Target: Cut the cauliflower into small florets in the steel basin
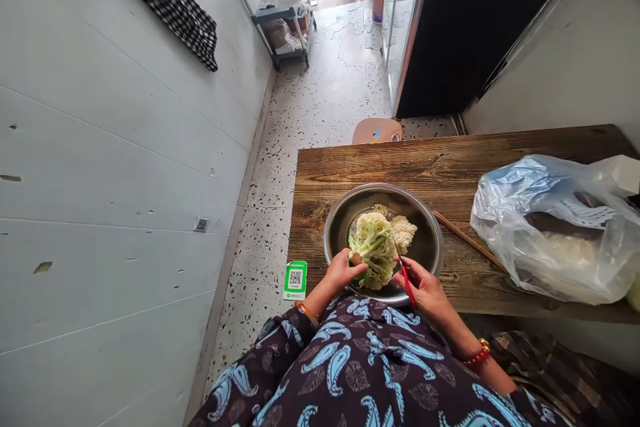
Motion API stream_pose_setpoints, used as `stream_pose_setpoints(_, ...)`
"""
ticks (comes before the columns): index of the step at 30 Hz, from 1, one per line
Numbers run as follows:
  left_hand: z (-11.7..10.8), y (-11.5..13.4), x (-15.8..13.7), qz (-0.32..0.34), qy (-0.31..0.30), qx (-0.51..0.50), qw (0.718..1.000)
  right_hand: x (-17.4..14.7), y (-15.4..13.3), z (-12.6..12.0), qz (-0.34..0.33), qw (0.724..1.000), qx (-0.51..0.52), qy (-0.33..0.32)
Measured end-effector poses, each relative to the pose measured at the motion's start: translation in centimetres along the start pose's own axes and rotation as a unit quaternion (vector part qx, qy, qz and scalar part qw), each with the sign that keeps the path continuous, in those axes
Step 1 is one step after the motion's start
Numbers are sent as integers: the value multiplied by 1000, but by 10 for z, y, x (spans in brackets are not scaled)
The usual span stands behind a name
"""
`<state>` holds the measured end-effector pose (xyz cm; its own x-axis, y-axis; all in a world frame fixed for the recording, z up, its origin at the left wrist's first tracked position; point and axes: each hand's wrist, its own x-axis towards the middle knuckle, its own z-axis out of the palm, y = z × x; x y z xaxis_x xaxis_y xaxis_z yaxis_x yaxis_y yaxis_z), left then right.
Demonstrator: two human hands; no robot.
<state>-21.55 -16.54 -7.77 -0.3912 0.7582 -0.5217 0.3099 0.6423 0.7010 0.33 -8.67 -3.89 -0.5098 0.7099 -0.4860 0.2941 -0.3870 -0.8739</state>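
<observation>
A cauliflower head point(376, 245) with pale green stalks is tilted over a round steel basin point(328, 233). My left hand point(345, 270) is closed on it at the stem side. In my right hand point(423, 287) is a slim red-handled cutting tool point(411, 292); its narrow dark blade touches or lies close to the cauliflower's right side. Whether it is a knife or scissors, I cannot tell. A cut cauliflower floret point(404, 232) lies in the basin, right of the head, and a smaller piece point(381, 209) sits behind it.
The basin rests at the near edge of a wooden table point(350, 167). Chopsticks point(470, 240) lie right of it, beside a clear plastic bag point(550, 233). A green QR card point(295, 280) is at the left edge. Beyond are a pink stool point(370, 130) and a shelf cart point(280, 17).
</observation>
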Motion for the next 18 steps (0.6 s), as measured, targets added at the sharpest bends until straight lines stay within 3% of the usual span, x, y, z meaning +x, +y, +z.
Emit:
stream_pose_setpoints(3, 12, 6, 2, -66, 37, -36, 996, 1, 6, 0, -6, 1000, -19, -21)
stream_pose_setpoints(6, 23, 10, 2, -80, 99, -63, 990, 3, 7, -4, -15, 999, -42, -31)
stream_pose_setpoints(12, 27, 20, -2, -15, 151, -101, 983, 2, 9, -17, -36, 996, -51, -68)
stream_pose_setpoints(18, 14, 36, -15, 84, 206, -4, 975, -3, 5, -20, -37, 992, -61, -107)
